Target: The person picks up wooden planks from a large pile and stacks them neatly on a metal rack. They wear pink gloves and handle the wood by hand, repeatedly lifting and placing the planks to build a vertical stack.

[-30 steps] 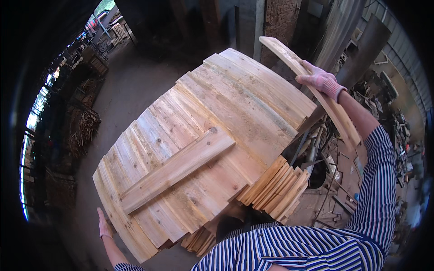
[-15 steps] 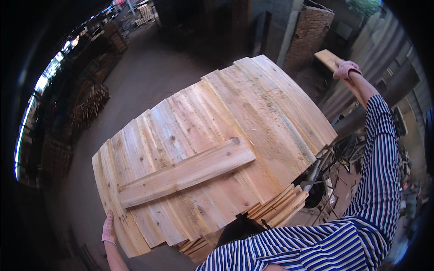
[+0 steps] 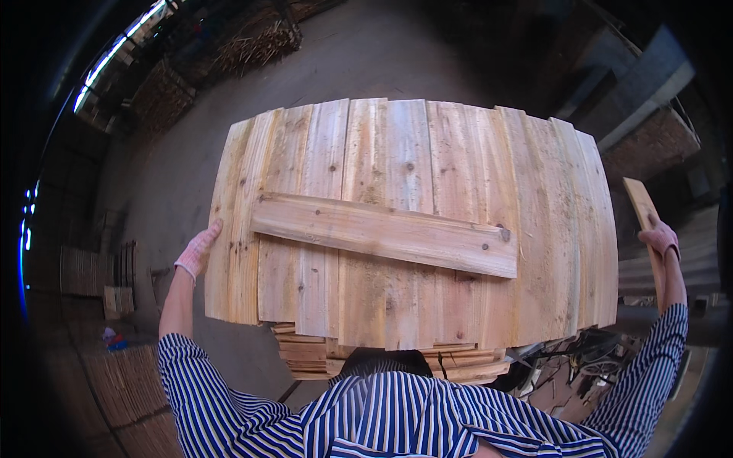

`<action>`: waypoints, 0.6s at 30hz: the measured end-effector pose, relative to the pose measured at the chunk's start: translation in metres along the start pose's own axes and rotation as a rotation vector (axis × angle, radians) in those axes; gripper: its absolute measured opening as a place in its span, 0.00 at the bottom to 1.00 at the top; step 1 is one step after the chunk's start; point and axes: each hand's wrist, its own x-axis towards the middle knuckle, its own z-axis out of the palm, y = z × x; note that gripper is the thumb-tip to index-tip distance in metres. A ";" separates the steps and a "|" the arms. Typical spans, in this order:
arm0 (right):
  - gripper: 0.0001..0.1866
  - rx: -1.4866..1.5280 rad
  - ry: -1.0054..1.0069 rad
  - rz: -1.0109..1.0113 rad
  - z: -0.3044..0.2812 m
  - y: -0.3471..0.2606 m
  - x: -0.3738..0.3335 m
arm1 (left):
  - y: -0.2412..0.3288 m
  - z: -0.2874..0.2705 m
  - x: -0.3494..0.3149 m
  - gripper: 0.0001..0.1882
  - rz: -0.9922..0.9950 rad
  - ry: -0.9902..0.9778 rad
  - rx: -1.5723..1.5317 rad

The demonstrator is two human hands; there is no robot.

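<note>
Left hand (image 3: 198,252) reaches out, gloved fingers flat against the left edge of the plank panel (image 3: 412,221); right hand (image 3: 661,238), arm stretched out sideways, is wrapped around a loose plank (image 3: 643,210) just right of it

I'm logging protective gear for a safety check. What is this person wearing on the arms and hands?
Both arms are in long sleeves of a shirt with blue and white stripes. The left sleeve is pushed up, so the forearm is bare; the right sleeve reaches the wrist. The left hand and the right hand each wear a light knitted work glove with a pinkish tint.
</note>
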 end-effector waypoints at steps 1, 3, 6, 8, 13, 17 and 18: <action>0.51 0.115 -0.018 0.000 0.002 0.002 0.005 | 0.003 -0.001 0.004 0.37 -0.031 -0.015 -0.025; 0.52 0.248 -0.055 -0.107 0.010 -0.006 0.010 | 0.006 -0.002 0.008 0.37 -0.052 -0.026 -0.047; 0.51 0.182 -0.143 -0.221 0.023 -0.036 0.013 | 0.006 0.000 0.008 0.36 -0.065 -0.085 -0.095; 0.50 0.237 -0.114 -0.276 0.028 -0.051 0.010 | 0.005 0.003 0.006 0.35 0.001 -0.047 -0.074; 0.48 0.551 -0.127 -0.229 0.054 -0.052 0.002 | 0.008 0.009 0.002 0.35 0.034 -0.038 -0.057; 0.40 1.259 -0.289 -0.213 0.067 -0.026 -0.013 | 0.008 0.011 -0.003 0.36 -0.054 -0.073 -0.085; 0.37 1.330 -0.309 -0.143 0.064 -0.016 -0.024 | 0.008 0.009 -0.004 0.38 -0.042 -0.089 -0.058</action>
